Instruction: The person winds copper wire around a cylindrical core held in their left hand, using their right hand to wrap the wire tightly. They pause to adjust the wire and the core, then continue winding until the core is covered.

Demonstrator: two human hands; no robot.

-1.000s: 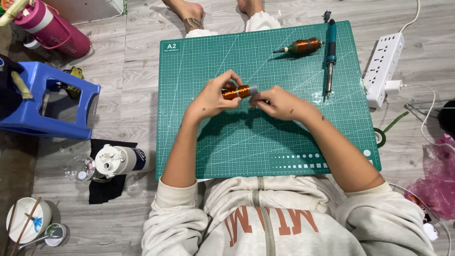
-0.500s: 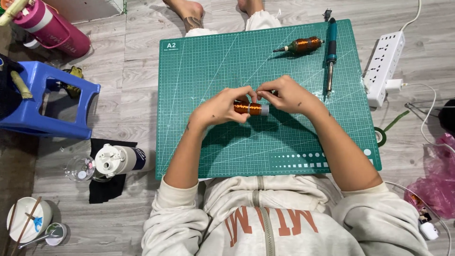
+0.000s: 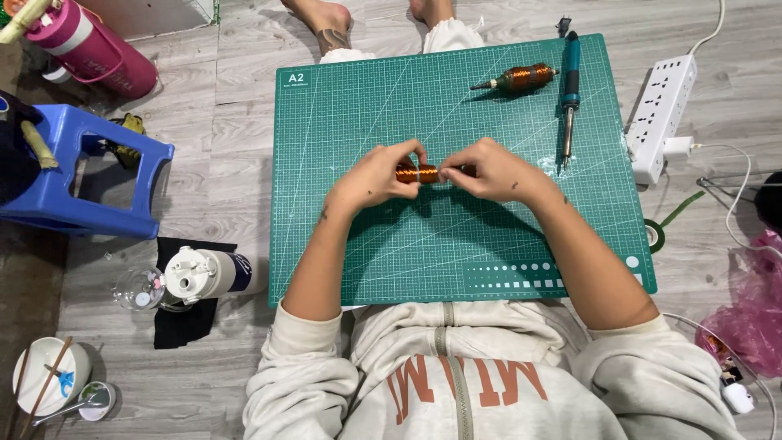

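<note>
A small copper wire coil (image 3: 417, 173) is held level above the green cutting mat (image 3: 342, 122), near its middle. My left hand (image 3: 376, 176) grips the coil's left end with fingers curled around it. My right hand (image 3: 490, 171) pinches the coil's right end. A second copper coil on a dark spindle (image 3: 518, 78) lies on the mat's far right. Beside it lies a soldering iron with a teal handle (image 3: 569, 88), tip pointing toward me.
A white power strip (image 3: 661, 118) lies right of the mat, a green tape roll (image 3: 653, 235) near it. A blue plastic stool (image 3: 77, 167) and pink bottle (image 3: 94, 49) stand left. A white bottle (image 3: 204, 274), bowl with chopsticks (image 3: 45, 383), pink bag (image 3: 753, 305).
Both hands moved with the coil from the mat's upper middle toward its centre and turned it level. The second coil and soldering iron stayed put.
</note>
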